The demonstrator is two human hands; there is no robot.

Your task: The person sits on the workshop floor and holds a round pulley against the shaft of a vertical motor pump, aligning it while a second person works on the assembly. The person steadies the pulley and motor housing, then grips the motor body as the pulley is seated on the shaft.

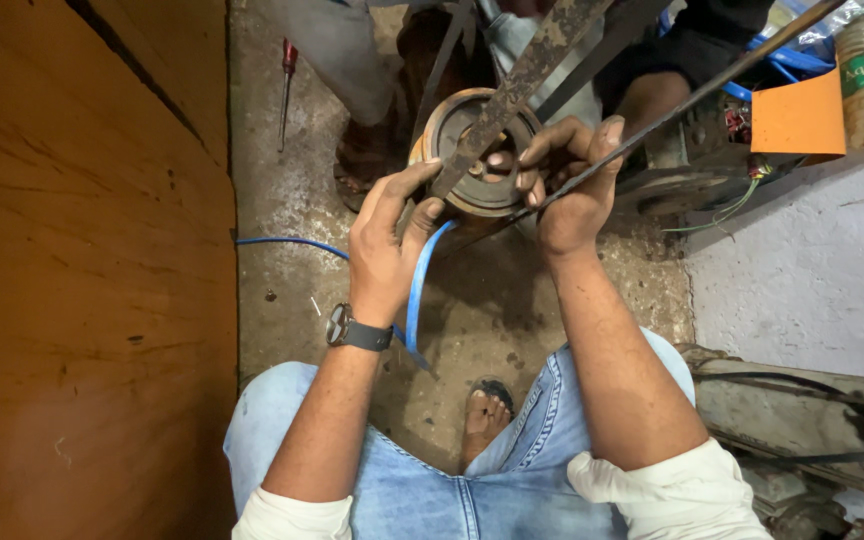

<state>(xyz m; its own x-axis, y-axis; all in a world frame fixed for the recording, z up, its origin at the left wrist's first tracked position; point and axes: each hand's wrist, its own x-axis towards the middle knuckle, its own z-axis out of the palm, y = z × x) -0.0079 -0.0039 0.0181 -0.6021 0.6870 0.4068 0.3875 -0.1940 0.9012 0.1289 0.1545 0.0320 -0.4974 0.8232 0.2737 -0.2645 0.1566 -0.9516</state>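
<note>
Motor, round and rusty, sits above the floor between both hands: left hand clasps its rim, right hand pinches a thin rod; steadying the rim keeps that rod aligned.

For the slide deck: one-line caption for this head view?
Both hands, left hand and right hand, steady a round metal motor part under a rusty bar.
</note>
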